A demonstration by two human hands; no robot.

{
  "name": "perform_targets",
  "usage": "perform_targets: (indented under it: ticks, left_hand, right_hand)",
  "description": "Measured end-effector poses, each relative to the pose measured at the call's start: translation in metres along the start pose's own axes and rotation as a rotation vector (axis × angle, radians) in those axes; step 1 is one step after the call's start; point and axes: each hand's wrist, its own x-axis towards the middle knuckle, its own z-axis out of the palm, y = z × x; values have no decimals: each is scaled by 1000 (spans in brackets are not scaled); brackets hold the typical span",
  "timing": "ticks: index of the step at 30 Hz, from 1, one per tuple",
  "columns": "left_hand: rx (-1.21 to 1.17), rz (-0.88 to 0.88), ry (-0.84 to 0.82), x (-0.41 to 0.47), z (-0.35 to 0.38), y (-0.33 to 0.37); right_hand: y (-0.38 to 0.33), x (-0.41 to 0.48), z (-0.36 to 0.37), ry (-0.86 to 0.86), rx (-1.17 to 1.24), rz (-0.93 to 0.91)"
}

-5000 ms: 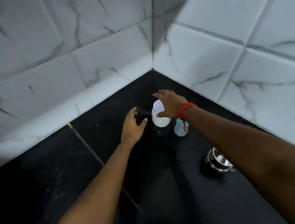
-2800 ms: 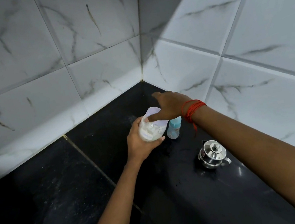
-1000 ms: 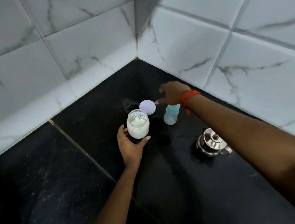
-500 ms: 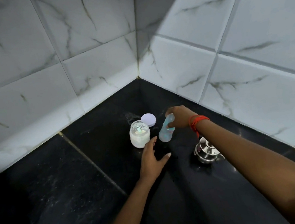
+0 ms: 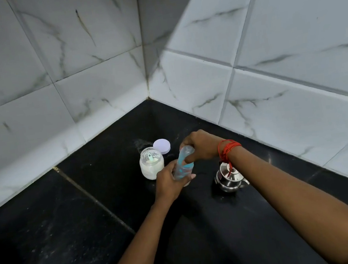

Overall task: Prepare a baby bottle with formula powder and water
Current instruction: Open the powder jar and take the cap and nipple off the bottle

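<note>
The clear baby bottle with a blue collar is tilted above the black counter, held by both hands. My left hand wraps its lower body; my right hand, a red thread on the wrist, grips its cap end. The formula jar stands open just left of them, with white powder and a pale green scoop inside. Its lilac lid lies flat behind the jar.
A small steel kettle with a lid stands right of the bottle, under my right wrist. White marble tile walls close the corner at back and right. The black counter stretches toward me and to the left.
My right hand has brought the bottle nearer and lifted it. My left hand, open on the counter half a second ago, has closed around the bottle's body.
</note>
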Motion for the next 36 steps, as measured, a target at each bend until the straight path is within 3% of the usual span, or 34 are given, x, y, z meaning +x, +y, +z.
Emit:
perform_targets:
  ticks: [9,13,17,26,36]
  left_hand:
    - [1,-36,-39,-6,0,4]
    - [-26,-57,12,-7,1,-2]
    - [-25,-67,36,-6,-1,-8]
    - [-13,-45,56,3,-6,-7]
    - [12,-22,64,7,-9,-1]
  right_hand:
    - [14,-1,4,-35,117,-42]
    - [20,10,-9,156,255,-42]
    - [40,36,-11,317,237,94]
    - [75,79,61,144,203,494]
    - [71,87,94,51,116,456]
